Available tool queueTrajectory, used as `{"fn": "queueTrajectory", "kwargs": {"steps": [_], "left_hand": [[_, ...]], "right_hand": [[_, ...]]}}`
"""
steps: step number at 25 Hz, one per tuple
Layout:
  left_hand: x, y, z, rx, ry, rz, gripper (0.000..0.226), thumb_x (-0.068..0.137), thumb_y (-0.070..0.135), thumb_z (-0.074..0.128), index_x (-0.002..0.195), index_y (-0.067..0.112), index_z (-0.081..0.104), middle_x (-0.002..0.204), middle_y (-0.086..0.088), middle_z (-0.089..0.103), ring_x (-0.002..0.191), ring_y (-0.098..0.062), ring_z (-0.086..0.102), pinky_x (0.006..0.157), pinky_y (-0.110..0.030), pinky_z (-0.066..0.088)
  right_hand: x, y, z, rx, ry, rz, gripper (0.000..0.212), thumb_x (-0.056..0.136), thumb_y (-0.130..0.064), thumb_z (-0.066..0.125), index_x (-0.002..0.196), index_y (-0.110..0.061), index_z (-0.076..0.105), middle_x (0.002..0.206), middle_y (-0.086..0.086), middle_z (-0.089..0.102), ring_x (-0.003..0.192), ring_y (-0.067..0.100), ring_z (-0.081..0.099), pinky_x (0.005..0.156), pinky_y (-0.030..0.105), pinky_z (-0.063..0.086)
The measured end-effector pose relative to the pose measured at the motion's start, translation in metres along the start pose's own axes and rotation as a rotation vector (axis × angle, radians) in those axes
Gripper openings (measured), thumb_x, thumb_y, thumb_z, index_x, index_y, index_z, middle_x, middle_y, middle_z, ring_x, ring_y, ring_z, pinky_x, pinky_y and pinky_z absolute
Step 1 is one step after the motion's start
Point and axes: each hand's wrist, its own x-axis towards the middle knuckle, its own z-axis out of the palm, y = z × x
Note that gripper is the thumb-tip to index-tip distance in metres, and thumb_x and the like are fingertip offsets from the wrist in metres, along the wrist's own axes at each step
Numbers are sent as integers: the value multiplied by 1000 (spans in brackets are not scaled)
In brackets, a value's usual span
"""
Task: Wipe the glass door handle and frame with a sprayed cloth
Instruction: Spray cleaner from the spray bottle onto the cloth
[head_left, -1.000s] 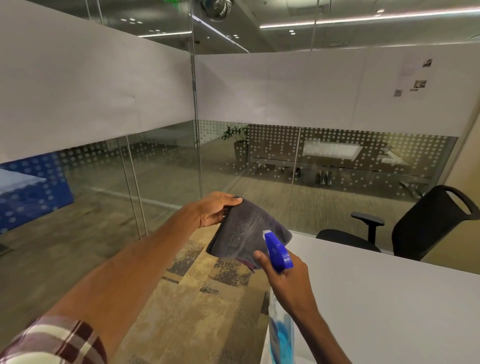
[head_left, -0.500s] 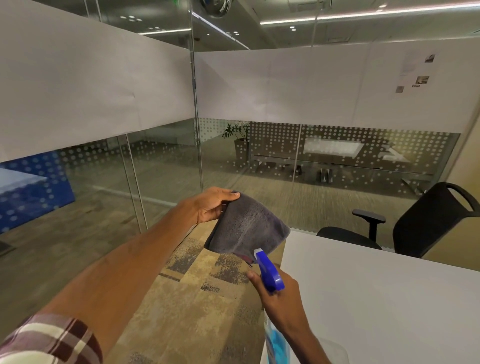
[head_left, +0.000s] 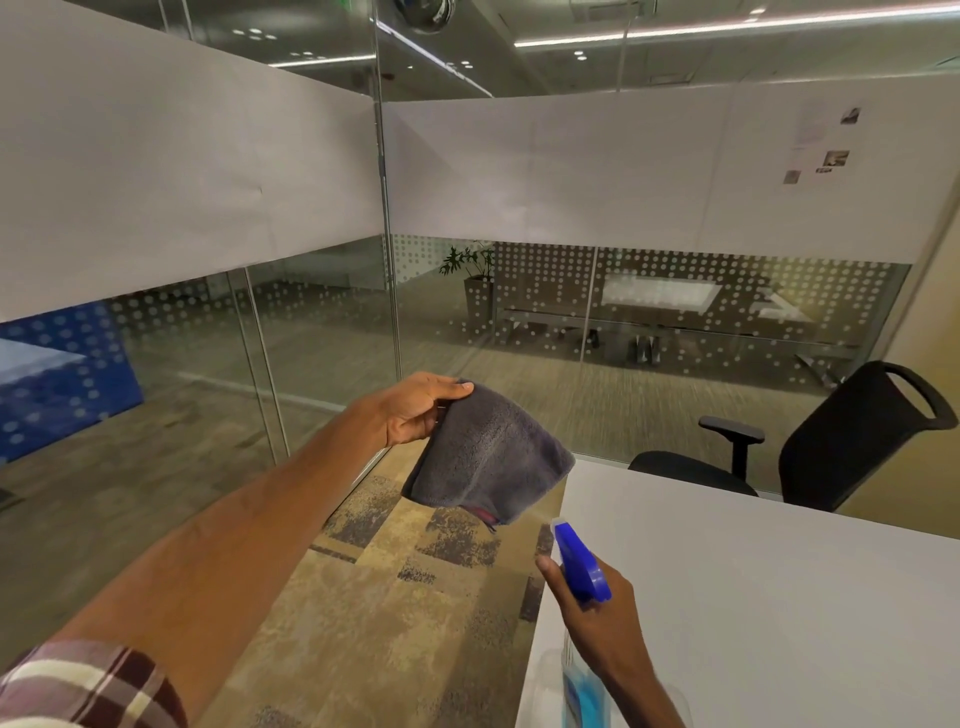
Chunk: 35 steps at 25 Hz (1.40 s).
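My left hand (head_left: 415, 413) is stretched out in front of me and pinches the top edge of a grey cloth (head_left: 491, 457) between the thumb and the other fingers. The cloth hangs down folded, in the air above the carpet (head_left: 374, 597), just off the left edge of the table (head_left: 779, 597). Its lower corner is near the nozzle of the bottle (head_left: 579, 566), but they do not touch.

My right hand (head_left: 597, 608) is closed around the neck of the bottle, under its blue spray head. The nozzle points up toward the cloth. The lower part of the bottle shows blue liquid and sits at the near left corner of the table; I cannot tell if it rests on the table or is lifted.

A black chair (head_left: 831, 447) stands at the far edge of the table. Glass walls (head_left: 322, 332) with white bands and dot patterns are behind the cloth. I cannot make out a door handle on them. A checked sleeve (head_left: 88, 686) covers my left upper arm.
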Motion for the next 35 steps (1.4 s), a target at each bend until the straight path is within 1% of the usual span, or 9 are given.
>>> {"fn": "queueTrajectory", "kwargs": {"steps": [5, 9, 12, 17, 24, 28, 31, 33, 35], "left_hand": [[0, -4, -1, 5, -8, -7, 16, 97, 8, 53, 99, 2, 67, 89, -8, 70, 82, -16, 68, 79, -28, 57], [-1, -5, 1, -17, -7, -10, 16, 97, 7, 53, 99, 0, 67, 84, -8, 71, 72, -14, 72, 66, -25, 61], [-3, -4, 2, -20, -7, -6, 15, 97, 7, 53, 100, 0, 67, 84, -8, 72, 72, -14, 72, 67, -25, 61], [-4, -4, 1, 0, -4, -7, 15, 96, 8, 54, 98, 2, 68, 85, -7, 72, 75, -15, 71, 73, -26, 59], [-10, -9, 3, 7, 8, -16, 15, 96, 8, 55, 101, 1, 68, 87, -8, 72, 79, -16, 70, 69, -26, 61], [-15, -12, 2, 7, 21, -14, 15, 96, 8, 55, 101, 2, 68, 88, -8, 71, 78, -15, 70, 66, -24, 60], [-18, -20, 0, 35, 50, -15, 16, 96, 9, 55, 104, 2, 67, 92, -8, 68, 85, -17, 65, 78, -29, 57], [-21, -25, -3, 51, 79, 2, 14, 96, 9, 55, 101, 4, 67, 93, -8, 67, 85, -18, 63, 86, -32, 52], [-26, -33, -7, 57, 98, 3, 14, 96, 10, 55, 97, 6, 68, 90, -7, 67, 82, -16, 64, 83, -30, 54]], "right_hand": [[13, -9, -12, 22, 59, -45, 23, 70, -44, 67, 73, -24, 56, 59, -4, 58, 57, 19, 57, 50, 12, 50], [25, -26, -13, -15, 31, -59, 20, 83, -29, 70, 72, -24, 53, 62, 2, 57, 57, 17, 54, 54, 17, 46], [24, -28, -11, -21, 37, -59, 21, 85, -22, 68, 74, -27, 51, 63, 0, 56, 58, 17, 55, 55, 14, 44], [14, -35, -1, 25, 18, -80, 19, 81, -26, 72, 74, -26, 54, 60, -6, 57, 55, 13, 58, 47, 9, 47], [9, -40, 12, 3, -24, -117, 25, 68, -52, 61, 72, -29, 53, 59, -4, 56, 54, 14, 56, 47, 9, 47], [9, -27, 1, 50, -6, -88, 24, 69, -49, 64, 73, -27, 55, 59, -10, 59, 56, 15, 59, 48, 11, 47], [10, -12, -20, 112, 33, -32, 16, 75, -37, 71, 79, -27, 59, 64, -9, 63, 63, 17, 62, 48, 12, 49], [13, -5, -37, 128, 57, -30, 17, 76, -38, 70, 86, -28, 62, 71, -8, 66, 68, 16, 63, 55, 15, 50], [14, 7, -55, 155, 84, 4, 21, 81, -33, 70, 98, -24, 63, 82, -3, 67, 77, 17, 63, 64, 25, 53]]}}
